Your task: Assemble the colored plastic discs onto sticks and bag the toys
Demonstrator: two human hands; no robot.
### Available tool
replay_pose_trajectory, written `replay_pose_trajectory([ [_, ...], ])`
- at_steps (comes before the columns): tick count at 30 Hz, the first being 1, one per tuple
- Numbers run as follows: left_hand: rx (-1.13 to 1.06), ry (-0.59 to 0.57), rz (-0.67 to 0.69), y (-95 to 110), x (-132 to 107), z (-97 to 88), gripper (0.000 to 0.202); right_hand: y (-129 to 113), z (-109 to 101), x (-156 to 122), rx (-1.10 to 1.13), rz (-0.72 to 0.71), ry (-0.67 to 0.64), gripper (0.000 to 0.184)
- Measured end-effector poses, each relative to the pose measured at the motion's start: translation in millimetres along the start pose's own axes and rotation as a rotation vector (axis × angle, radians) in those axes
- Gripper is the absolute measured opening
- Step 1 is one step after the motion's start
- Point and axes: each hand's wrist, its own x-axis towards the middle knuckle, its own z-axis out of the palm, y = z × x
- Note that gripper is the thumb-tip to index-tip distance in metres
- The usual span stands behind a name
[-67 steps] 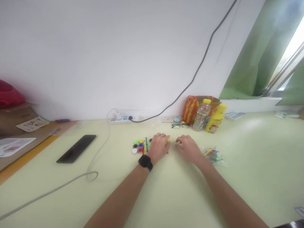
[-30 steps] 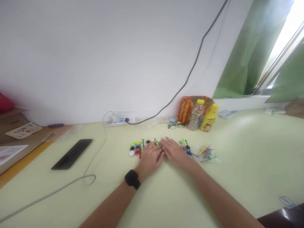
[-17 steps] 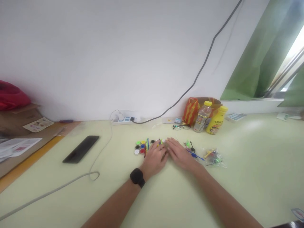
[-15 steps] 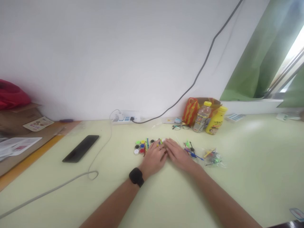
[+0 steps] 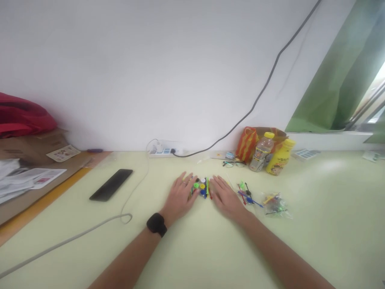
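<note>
Several small round plastic pieces (image 5: 202,186) in white, green, yellow, blue and black lie grouped on the pale table between my hands. Beside their right side stand thin green and red plastic sticks (image 5: 207,186). My left hand (image 5: 180,193) rests flat over the left part of the group, fingers apart, covering some pieces. At the right edge of the group lies my right hand (image 5: 225,195), its fingers stretched out and close to the sticks. To its right is a loose heap of arrow-shaped plastic pieces (image 5: 249,197) in blue, black, red and green.
A clear bag of coloured pieces (image 5: 275,204) lies further right. Behind stand a clear bottle (image 5: 261,153), a yellow bottle (image 5: 280,158) and a striped bag (image 5: 247,143), with glasses (image 5: 234,163) nearby. A black phone (image 5: 111,184) and a white cable (image 5: 126,215) lie left.
My hands have moved apart; the left one has gone left over the pieces that lay uncovered. Round pieces between the hands now show. The view has shifted slightly left.
</note>
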Motion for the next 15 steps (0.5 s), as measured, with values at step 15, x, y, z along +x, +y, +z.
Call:
replay_pose_trajectory([
  [15,0.053,-0.064,0.002,-48.4,-10.2,4.2,0.044,-47.4,31.4,49.9,0.021,-0.210,-0.150,0.058],
])
